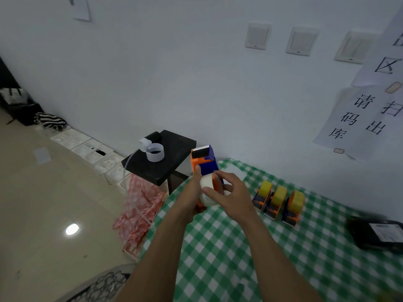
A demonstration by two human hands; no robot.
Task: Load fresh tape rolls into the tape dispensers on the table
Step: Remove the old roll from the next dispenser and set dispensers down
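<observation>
Head view, roll (206, 183) half-covered, dispenser (207, 164) handle hidden

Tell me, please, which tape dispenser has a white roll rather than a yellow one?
The orange-and-blue dispenser gripped by the left hand, right hand on its white roll; the three others on the cloth carry yellow rolls.

Black stool (174, 149) w/ paper roll (154, 154); 3 wall switches (302, 41); black box (370, 236).
</observation>
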